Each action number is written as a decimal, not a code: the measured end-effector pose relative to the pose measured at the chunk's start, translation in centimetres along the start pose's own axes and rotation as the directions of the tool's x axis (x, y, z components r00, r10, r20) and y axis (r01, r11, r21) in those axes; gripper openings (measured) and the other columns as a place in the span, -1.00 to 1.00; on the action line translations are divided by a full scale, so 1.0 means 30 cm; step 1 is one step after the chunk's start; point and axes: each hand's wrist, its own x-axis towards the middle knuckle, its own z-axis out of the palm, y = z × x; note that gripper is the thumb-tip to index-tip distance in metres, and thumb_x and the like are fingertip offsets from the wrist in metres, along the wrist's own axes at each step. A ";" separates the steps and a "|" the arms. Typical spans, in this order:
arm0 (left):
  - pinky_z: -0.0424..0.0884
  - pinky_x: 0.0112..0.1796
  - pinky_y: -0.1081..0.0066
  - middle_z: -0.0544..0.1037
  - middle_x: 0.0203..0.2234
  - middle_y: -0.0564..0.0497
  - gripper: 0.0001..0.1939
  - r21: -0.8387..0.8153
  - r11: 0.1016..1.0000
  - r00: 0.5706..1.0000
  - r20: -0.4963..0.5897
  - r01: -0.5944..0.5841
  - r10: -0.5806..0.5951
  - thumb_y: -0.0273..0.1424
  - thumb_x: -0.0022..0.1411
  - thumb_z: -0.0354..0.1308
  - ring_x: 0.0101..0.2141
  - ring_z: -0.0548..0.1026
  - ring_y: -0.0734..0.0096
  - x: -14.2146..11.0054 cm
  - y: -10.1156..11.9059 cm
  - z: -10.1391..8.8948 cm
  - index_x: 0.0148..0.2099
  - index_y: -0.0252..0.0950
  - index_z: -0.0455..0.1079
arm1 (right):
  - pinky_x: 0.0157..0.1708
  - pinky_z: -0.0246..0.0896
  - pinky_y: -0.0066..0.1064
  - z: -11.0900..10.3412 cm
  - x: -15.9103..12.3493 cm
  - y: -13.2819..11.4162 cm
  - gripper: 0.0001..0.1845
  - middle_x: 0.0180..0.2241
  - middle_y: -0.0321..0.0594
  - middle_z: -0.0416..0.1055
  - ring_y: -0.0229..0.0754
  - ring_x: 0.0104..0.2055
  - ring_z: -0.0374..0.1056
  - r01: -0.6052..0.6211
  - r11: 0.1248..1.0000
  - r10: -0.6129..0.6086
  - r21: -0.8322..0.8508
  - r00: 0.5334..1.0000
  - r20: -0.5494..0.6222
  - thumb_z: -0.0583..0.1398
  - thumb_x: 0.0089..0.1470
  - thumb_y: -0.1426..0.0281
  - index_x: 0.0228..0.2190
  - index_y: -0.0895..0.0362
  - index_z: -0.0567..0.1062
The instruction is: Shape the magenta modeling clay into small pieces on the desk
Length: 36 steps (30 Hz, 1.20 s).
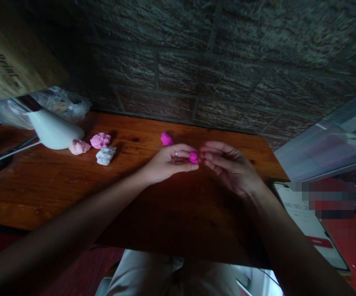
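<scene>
My left hand (173, 161) is closed on a small magenta lump of modelling clay (193, 156), which shows between the thumb and fingers. A ring sits on one of its fingers. Just to the right, my right hand (227, 164) has its thumb and fingertips pressed together, close to the lump; whether anything is pinched there is too small to make out. Behind my left hand, another magenta clay piece (166, 138) lies on the wooden table (128, 127).
Pink (100, 140), pale pink (79, 146) and white clay lumps (105, 156) lie at the left, beside a white lamp base (54, 129). A phone-like device with a lit screen (297, 213) lies at the right. A brick-patterned wall (178, 74) stands behind the table.
</scene>
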 end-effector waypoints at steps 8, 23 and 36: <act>0.50 0.00 0.27 0.67 -0.25 0.00 -0.60 0.004 1.000 1.000 -0.005 -0.007 0.007 -0.45 0.03 0.50 -0.21 0.63 0.41 -0.002 -0.003 0.000 -0.08 -0.34 0.50 | -0.13 0.56 -0.40 -0.006 0.004 0.005 -0.70 -0.36 -0.37 0.68 -0.28 -0.28 0.60 0.005 1.000 -0.006 -0.025 0.998 -0.056 0.57 -0.20 0.31 -0.35 -0.03 0.69; 0.53 0.00 0.26 0.69 -0.21 -0.05 -0.57 -0.012 1.000 0.999 0.023 -0.022 0.023 -0.41 0.03 0.51 -0.17 0.65 0.34 0.000 -0.008 -0.006 -0.06 -0.34 0.48 | -0.30 0.47 -0.49 0.000 0.004 0.004 -0.68 -0.33 -0.34 0.67 -0.31 -0.32 0.55 -0.057 0.998 0.055 -0.030 0.996 -0.077 0.57 -0.19 0.31 -0.32 -0.03 0.70; 0.54 -0.07 0.33 0.68 -0.19 -0.06 -0.59 -0.045 0.999 0.999 0.036 0.016 -0.014 -0.44 0.04 0.50 -0.21 0.64 0.39 -0.004 -0.002 0.008 -0.06 -0.34 0.50 | -0.42 0.32 -0.47 0.005 0.009 0.018 -0.68 -0.33 -0.32 0.63 -0.31 -0.39 0.43 0.077 0.978 -0.105 -0.194 0.985 -0.135 0.53 -0.12 0.18 -0.28 -0.04 0.70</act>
